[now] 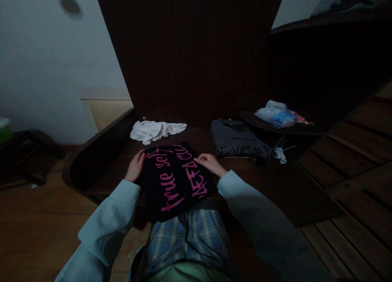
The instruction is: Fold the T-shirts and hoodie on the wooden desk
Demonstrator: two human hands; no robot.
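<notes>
A folded black T-shirt with pink lettering, some of it reading "true self", lies at the front of a dark wooden surface and hangs over its near edge. My left hand is closed on the shirt's left edge, its fingertips partly hidden. On the opposite side, my right hand pinches the cloth near the right edge, with thumb and forefinger together. Beyond the shirt, a crumpled white cloth lies at the back left. A folded grey garment with dark lettering rests to the right of my right hand.
The dark wooden surface has a raised curved side on the left and a tall panel behind. A low shelf at right carries a plastic packet. A stool stands far left.
</notes>
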